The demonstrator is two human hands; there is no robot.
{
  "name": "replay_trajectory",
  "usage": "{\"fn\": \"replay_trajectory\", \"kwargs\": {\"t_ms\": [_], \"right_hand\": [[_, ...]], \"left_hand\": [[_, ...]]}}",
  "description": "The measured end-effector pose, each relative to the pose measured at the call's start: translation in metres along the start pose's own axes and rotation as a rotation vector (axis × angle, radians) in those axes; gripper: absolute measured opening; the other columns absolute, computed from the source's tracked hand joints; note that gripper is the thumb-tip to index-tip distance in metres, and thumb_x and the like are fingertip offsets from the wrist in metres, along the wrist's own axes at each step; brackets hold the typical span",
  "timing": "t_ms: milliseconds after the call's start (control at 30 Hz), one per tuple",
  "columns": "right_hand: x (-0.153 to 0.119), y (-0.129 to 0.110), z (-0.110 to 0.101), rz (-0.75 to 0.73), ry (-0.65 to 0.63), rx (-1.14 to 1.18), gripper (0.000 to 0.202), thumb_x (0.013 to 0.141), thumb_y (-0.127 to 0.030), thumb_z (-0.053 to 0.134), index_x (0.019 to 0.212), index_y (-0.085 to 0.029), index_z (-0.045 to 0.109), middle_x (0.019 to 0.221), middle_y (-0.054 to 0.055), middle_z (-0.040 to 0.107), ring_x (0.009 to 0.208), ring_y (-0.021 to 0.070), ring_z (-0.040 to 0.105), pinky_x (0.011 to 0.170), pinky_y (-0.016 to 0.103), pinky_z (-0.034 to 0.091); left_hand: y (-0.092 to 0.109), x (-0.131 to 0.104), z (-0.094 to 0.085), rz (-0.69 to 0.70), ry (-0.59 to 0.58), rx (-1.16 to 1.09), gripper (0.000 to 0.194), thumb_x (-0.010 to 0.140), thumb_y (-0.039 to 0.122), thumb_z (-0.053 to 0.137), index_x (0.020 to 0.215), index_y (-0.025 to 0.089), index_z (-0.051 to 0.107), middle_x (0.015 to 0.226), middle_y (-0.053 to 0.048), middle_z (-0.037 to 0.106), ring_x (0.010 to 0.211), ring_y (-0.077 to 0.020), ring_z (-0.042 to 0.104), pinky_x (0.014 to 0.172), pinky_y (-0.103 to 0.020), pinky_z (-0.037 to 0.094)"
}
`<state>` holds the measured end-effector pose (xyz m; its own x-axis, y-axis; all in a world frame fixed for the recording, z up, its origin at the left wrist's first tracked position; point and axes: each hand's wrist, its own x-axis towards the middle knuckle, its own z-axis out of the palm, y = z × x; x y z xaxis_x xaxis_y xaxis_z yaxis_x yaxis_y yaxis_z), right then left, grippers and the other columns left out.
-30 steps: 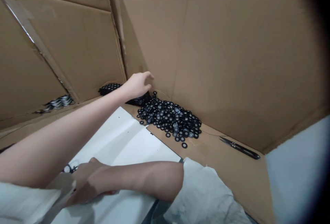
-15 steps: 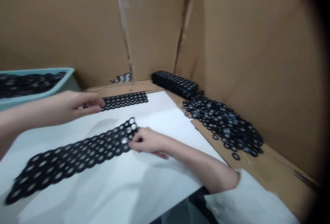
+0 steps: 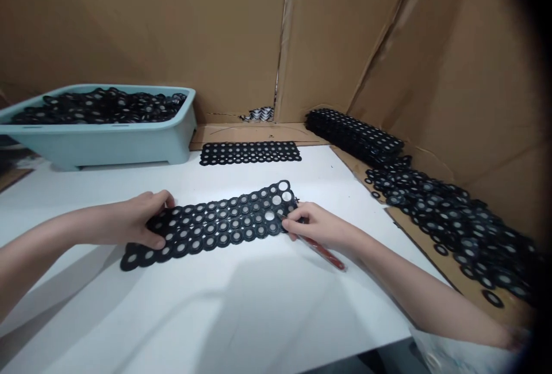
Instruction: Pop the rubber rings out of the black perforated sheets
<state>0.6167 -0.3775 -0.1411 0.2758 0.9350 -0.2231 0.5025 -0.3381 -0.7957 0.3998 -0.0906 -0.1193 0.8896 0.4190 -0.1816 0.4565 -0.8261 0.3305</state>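
Note:
A black strip of joined rings (image 3: 215, 222) lies slightly slanted on the white board, with pale discs showing in most of its holes. A few holes at its right end look brighter. My left hand (image 3: 140, 219) grips the left part of the strip, thumb at the near edge and fingers at the far edge. At the right end, my right hand (image 3: 313, 222) is closed round a slim red-handled tool (image 3: 323, 252). The tool's handle points toward me to the right; its thin tip, partly hidden by the fingers, is over the strip.
Behind lies a second black strip (image 3: 250, 153). A light-blue tub (image 3: 129, 147) full of black ring pieces stands back left. Stacked strips (image 3: 353, 132) and a heap of loose black rings (image 3: 452, 213) lie right, along cardboard walls (image 3: 172, 29).
My view has swung left, bringing the whole tub in. My left hand has come from beside the far strip to the left end of the near one. The right hand stays at its right end.

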Motion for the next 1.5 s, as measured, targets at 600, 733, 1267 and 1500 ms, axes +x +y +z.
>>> {"fn": "replay_trajectory", "kwargs": {"t_ms": [600, 733, 1267, 1500], "right_hand": [[0.009, 0.005, 0.011, -0.041, 0.227, -0.293, 0.038, 0.083, -0.039, 0.037, 0.056, -0.018, 0.053, 0.065, 0.001, 0.042, 0.063, 0.0148, 0.047, 0.060, 0.028, 0.036], [0.010, 0.007, 0.013, -0.024, 0.277, -0.341, 0.040, 0.084, -0.040, 0.036, 0.054, -0.018, 0.051, 0.061, 0.001, 0.040, 0.064, 0.0159, 0.047, 0.061, 0.029, 0.036], [0.014, 0.015, 0.009, 0.022, 0.406, -0.294, 0.038, 0.082, -0.042, 0.041, 0.057, -0.019, 0.059, 0.065, 0.001, 0.043, 0.060, 0.0136, 0.047, 0.060, 0.027, 0.036], [0.014, 0.017, 0.009, 0.045, 0.427, -0.301, 0.038, 0.081, -0.043, 0.041, 0.059, -0.019, 0.060, 0.066, 0.002, 0.046, 0.064, 0.0149, 0.050, 0.062, 0.028, 0.037]], "left_hand": [[-0.005, -0.021, 0.007, -0.088, 0.059, -0.065, 0.023, 0.063, 0.038, 0.056, 0.071, 0.020, 0.044, 0.079, -0.004, 0.053, 0.073, -0.0188, 0.050, 0.063, -0.030, 0.041], [-0.005, -0.022, 0.005, -0.109, 0.083, -0.421, 0.021, 0.068, 0.033, 0.054, 0.083, 0.022, 0.046, 0.073, 0.000, 0.056, 0.066, -0.0150, 0.052, 0.057, -0.026, 0.041], [0.006, -0.025, 0.001, -0.090, 0.380, -1.087, 0.032, 0.062, 0.029, 0.068, 0.092, 0.020, 0.062, 0.093, -0.005, 0.066, 0.085, -0.0204, 0.060, 0.076, -0.030, 0.048], [0.000, -0.022, 0.003, -0.118, 0.434, -1.076, 0.032, 0.060, 0.028, 0.070, 0.091, 0.021, 0.064, 0.088, -0.005, 0.067, 0.079, -0.0200, 0.061, 0.072, -0.031, 0.049]]}}
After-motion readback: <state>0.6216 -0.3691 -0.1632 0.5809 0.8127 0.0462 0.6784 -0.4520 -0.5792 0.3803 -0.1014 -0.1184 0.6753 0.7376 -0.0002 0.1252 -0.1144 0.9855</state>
